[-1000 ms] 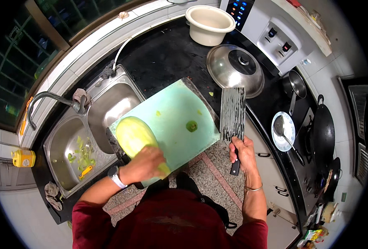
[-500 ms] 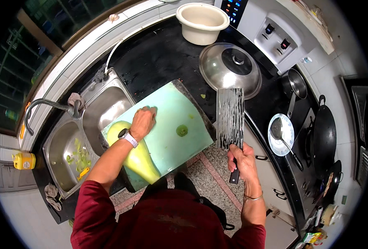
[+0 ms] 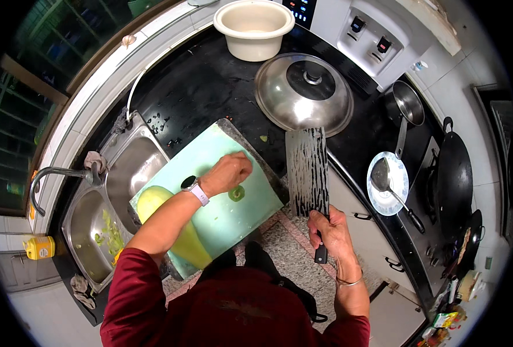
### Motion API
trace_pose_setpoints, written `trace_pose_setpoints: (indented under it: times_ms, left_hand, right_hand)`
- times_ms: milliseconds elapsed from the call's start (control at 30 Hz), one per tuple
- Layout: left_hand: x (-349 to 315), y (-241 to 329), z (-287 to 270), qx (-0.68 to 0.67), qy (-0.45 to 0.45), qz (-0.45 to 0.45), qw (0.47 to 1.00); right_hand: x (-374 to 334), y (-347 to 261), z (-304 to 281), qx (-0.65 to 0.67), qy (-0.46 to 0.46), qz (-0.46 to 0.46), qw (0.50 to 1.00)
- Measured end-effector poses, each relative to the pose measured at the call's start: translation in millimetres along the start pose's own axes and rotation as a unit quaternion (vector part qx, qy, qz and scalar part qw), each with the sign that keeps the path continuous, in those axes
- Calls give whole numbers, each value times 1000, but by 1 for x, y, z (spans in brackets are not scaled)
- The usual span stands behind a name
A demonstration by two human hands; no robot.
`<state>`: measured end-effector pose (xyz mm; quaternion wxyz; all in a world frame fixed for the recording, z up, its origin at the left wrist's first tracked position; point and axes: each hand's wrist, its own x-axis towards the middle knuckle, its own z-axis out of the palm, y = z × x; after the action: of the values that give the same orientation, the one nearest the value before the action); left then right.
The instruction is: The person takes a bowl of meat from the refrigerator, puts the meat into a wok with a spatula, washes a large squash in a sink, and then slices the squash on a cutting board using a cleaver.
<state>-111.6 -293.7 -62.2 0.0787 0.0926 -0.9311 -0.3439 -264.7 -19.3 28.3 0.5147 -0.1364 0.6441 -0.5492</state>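
My right hand point(image 3: 331, 231) is closed round the black handle of a cleaver point(image 3: 307, 170). The wide, wet-streaked blade points away from me, beside the right corner of a pale green cutting board point(image 3: 216, 159). Over the board reaches my left hand point(image 3: 227, 173), its fingers curled together; what they hold, if anything, is hidden. A long, pale green gourd point(image 3: 188, 246) lies along the board's left side, partly covered by my left forearm. Close to the left hand is a small round green cut piece point(image 3: 237, 194), flat on the board.
Left of the board is a double steel sink point(image 3: 138, 168) with green peelings point(image 3: 112, 234) and a tap point(image 3: 65, 170). Behind stand a cream tub point(image 3: 253, 43) and a domed pan lid point(image 3: 304, 95). To the right are a plate with a ladle point(image 3: 388, 185), a saucepan point(image 3: 406, 104) and a wok point(image 3: 455, 185).
My left hand has moved right across the board, off the gourd and toward the round cut piece. The cleaver stays in my right hand. The whole view has shifted a little.
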Motion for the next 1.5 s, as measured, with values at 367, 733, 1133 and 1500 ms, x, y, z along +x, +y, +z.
trace_pose_setpoints:
  times_ms: [367,733,1133,1500]
  left_hand:
    - [67,-7,-2,-20,110,-48,993]
    - [97,-17,10,87,33,-107,990]
    - [30,2,-56,-487,17,-281,827]
    - [-77,31,-2,-421,32,-300,855]
  right_hand:
    - [3,1,-14,9,-6,-17,1000]
    - [-1,3,-18,6,12,-4,1000]
    - [-7,-1,-11,47,-6,22,999]
    - [-1,4,9,37,-75,27,996]
